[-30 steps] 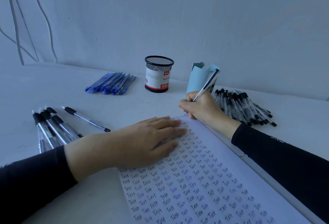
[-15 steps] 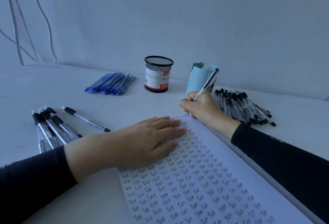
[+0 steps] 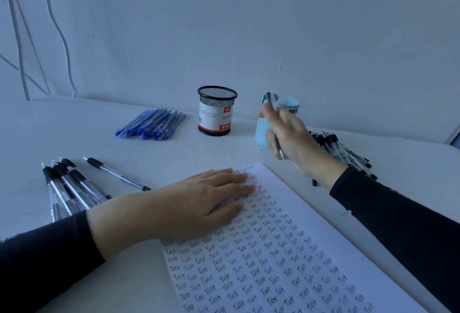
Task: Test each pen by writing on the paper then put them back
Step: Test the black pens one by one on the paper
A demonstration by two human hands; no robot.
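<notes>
The pen (image 3: 270, 100) is standing nearly upright in the right hand (image 3: 292, 138), its upper end sticking out above the fingers (image 3: 267, 113) and its tip poking out below them, clear of the paper (image 3: 311, 238). The right hand is hovering above the table (image 3: 74, 133) just past the paper's far corner, with the forearm slanting up from the lower right. Its fingers are curling round the pen's barrel; blur is hiding exactly how each one is lying.

The left hand (image 3: 199, 203) is lying palm down on the paper's upper left part, fingers straight and close together, pressing the sheet flat. Rows of the word "Test" are covering the paper below and right of these fingers.

Just behind the right fingers a light blue cup (image 3: 261, 131) is standing, partly hidden by them. To the left of it a black mesh holder (image 3: 216, 111) is standing upright, and further left blue pens (image 3: 151, 124) are lying in a row. Right of the right hand, a heap of black pens (image 3: 343, 148) is lying close to the wrist. Left of the left wrist, more capped pens (image 3: 69, 188) are lying bunched, with a single pen (image 3: 117, 174) lying apart between them and the left fingers. Bare table is lying between the left fingertips and the holder.
</notes>
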